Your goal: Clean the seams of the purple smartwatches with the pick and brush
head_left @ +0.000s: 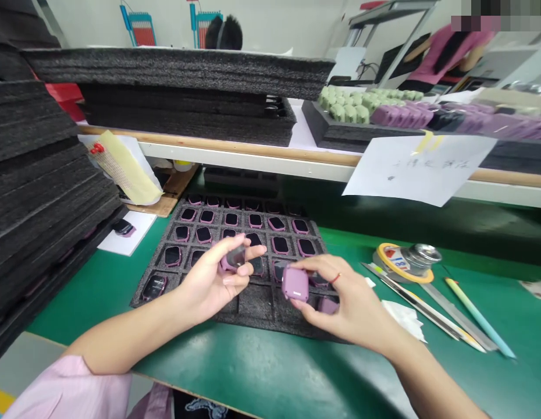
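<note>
My left hand (222, 270) is closed on a small purple-framed watch case (231, 259), pinched between thumb and fingers and partly hidden by them. Between the thumb and fingers of my right hand (335, 297) is another purple watch case (295, 283), its plain purple face toward me with a small pale mark near the lower edge. Both hands are above a black foam tray (255, 302) divided into compartments. Many of these hold purple-framed watch cases with dark screens, such as one at the front left (155, 287). Under my right hand lies a purple piece (327, 305), partly covered.
Right of the tray are a tape roll (404, 263) around a metal-topped jar, tweezers (410, 299), a pen (480, 317) and crumpled tissue (405, 320). Stacked foam trays (47, 174) rise at left. A shelf (305, 162) crosses behind, bearing green and purple cases (401, 115). Two people are beyond.
</note>
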The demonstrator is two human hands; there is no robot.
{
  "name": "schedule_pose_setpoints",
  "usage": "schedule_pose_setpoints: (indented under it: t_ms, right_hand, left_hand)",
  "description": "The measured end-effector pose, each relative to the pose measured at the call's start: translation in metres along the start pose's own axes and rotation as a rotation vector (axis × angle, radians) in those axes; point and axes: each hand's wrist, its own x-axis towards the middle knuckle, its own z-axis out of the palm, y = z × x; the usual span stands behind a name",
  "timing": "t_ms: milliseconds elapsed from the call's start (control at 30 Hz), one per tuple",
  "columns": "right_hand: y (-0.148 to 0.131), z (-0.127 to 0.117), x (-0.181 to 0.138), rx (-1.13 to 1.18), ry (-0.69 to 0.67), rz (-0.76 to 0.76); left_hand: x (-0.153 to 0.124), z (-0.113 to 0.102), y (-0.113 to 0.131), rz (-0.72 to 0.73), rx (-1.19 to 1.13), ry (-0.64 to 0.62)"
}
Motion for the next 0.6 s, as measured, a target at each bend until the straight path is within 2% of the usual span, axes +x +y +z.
schedule_pose_setpoints:
  t_ms: [100,167,233,367,467,600]
  right_hand:
    - [0.011,0.016,-0.026,0.033,-0.163,0.084]
    - [0.014,0.019,-0.036,0.066,-0.222,0.129]
    - [0.012,0.014,-0.036,0.103,-0.194,0.166]
    - [-0.009,-0.006,-0.009,0.172,0.022,0.12]
    - [-0.034,-0.015,0.019,0.256,0.147,-0.003]
    - [-0.052,-0.008,0.045,0.293,0.079,-0.116]
  left_hand:
    - [0.0,0.002,0.005,-0.009,0.022,0.021]
    - [-0.001,0.002,0.005,-0.014,0.063,-0.001]
    - [-0.001,0.001,0.004,0.005,0.127,-0.068]
    - [-0.002,-0.002,-0.003,-0.002,0.306,-0.179]
    - [-0.003,-0.002,-0.008,-0.061,0.327,-0.148]
    - [-0.008,-0.001,-0.009,-0.026,0.306,-0.034]
